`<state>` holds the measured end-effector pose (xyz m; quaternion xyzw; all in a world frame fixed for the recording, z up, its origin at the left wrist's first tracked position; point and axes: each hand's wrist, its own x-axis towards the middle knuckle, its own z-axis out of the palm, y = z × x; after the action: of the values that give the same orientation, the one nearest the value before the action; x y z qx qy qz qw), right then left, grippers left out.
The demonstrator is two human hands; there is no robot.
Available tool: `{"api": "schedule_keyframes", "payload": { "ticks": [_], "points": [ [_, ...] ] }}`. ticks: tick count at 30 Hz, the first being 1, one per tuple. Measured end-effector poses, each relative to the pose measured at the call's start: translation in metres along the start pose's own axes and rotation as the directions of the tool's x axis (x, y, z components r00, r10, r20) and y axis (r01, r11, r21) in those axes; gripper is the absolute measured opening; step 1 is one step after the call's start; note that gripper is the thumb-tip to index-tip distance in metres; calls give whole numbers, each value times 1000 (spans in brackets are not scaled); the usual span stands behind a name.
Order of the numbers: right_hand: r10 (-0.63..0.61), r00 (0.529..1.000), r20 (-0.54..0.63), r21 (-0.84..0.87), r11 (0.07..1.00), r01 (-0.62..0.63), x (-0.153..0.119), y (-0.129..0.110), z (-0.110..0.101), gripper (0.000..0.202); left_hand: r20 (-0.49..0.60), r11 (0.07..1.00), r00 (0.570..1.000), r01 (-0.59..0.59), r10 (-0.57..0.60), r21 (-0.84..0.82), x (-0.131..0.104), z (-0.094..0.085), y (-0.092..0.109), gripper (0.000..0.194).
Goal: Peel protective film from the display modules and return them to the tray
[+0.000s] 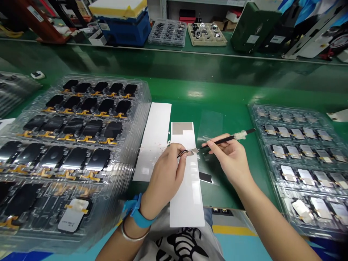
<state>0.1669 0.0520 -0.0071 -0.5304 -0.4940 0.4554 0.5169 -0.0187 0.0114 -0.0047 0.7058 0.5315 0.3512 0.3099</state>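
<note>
Fingers (180,169) of the left hand (165,175) were closed to a narrow pinch, thumb against index, with a small dark-edged part (183,153) held at the tips; its exact shape was too small to make out. Left forearm entered from the lower edge, angled up and to the right; back of the hand faced up, fingers curled. A blue wristband (145,215) and 1 silver bangle (134,237) sat at that wrist.

Right forearm came in from the lower right corner, slanting up and to the left. Right hand (231,156) was in a pen-like grip, fingers gathered around a black-handled blade tool (226,140), handle end pointing out to the right and slightly up. Blade end lay just beside the dark-edged part; whether the 2 touched could not be told.

Position of the part: above a long white strip (187,206), which bore a grey-beige patch (181,127) near its far end. To the left, a white sheet (160,119) carried small scraps. To the right, a clear film (210,121) and a black strip (205,177) lay on the green desk (236,105). Left tray stack (143,90): upper 4 rows held 5 dark screens each.
</note>
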Motion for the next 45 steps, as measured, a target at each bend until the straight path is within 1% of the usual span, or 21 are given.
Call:
{"api": "schedule_keyframes", "payload": {
  "ticks": [3, 6, 8, 10, 11, 12, 13, 14, 15, 16, 18, 19, 21, 24, 28, 32, 40, 45],
  "points": [
    [8, 1000, -27, 12, 1000, -7, -5, 4, 0, 30, 52, 991, 997, -68, 62, 115, 2, -1, 1, 5],
    [13, 999, -45, 35, 999, -11, -9, 4, 1, 29, 81, 965, 993, -104, 87, 241, 2, 0, 2, 6],
    [38, 998, -53, 88, 996, -33, -13, 0, 1, 28, 88, 955, 992, -112, 91, 274, 2, 0, 3, 6],
    [80, 993, -87, 179, 982, -64, -19, -7, 2, 28, 86, 964, 993, -103, 84, 245, 1, 1, 3, 6],
    [100, 988, -116, 232, 970, -71, -22, -10, 4, 28, 75, 978, 995, -79, 65, 194, 0, 1, 3, 5],
    [115, 981, -154, 281, 957, -68, -26, -14, 7, 28, 58, 993, 998, -35, 29, 109, 0, 1, 4, 4],
    [119, 973, -197, 319, 946, -52, -30, -18, 12, 27, 38, 1000, 999, 26, -26, -9, 0, 0, 5, 1],
    [117, 965, -235, 348, 937, -29, -34, -21, 17, 27, 26, 983, 995, 94, -91, -156, -1, 0, 6, 2],
    [107, 957, -269, 370, 929, 0, -39, -23, 23, 26, 29, 937, 988, 155, -154, -312, -1, -1, 8, 5],
    [90, 951, -297, 381, 924, 32, -43, -25, 30, 24, 45, 867, 978, 202, -204, -456, -1, -1, 10, 7],
    [49, 941, -334, 381, 921, 87, -51, -25, 44, 21, 86, 712, 964, 245, -252, -658, -2, -2, 14, 10],
    [32, 937, -347, 374, 921, 106, -55, -24, 51, 19, 102, 647, 960, 251, -259, -719, -3, -2, 16, 10],
    [9, 930, -368, 359, 924, 133, -60, -21, 61, 17, 124, 553, 958, 253, -260, -794, -4, -1, 18, 11],
    [-22, 922, -388, 359, 917, 173, -64, -15, 69, 14, 132, 481, 960, 240, -247, -843, -7, 1, 21, 14],
    [-60, 911, -408, 363, 905, 223, -67, -11, 72, 10, 111, 469, 960, 225, -258, -854, -10, 6, 23, 11],
    [-79, 909, -409, 367, 898, 244, -67, -11, 73, 10, 74, 463, 967, 183, -245, -867, -10, 10, 22, 11],
    [-69, 903, -425, 329, 917, 225, -65, -12, 74, 10, 65, 495, 965, 187, -253, -848, -9, 9, 23, 14],
    [-62, 909, -412, 354, 908, 222, -65, -11, 73, 9, 67, 499, 964, 192, -258, -845, -9, 9, 22, 14]
  ]
}}
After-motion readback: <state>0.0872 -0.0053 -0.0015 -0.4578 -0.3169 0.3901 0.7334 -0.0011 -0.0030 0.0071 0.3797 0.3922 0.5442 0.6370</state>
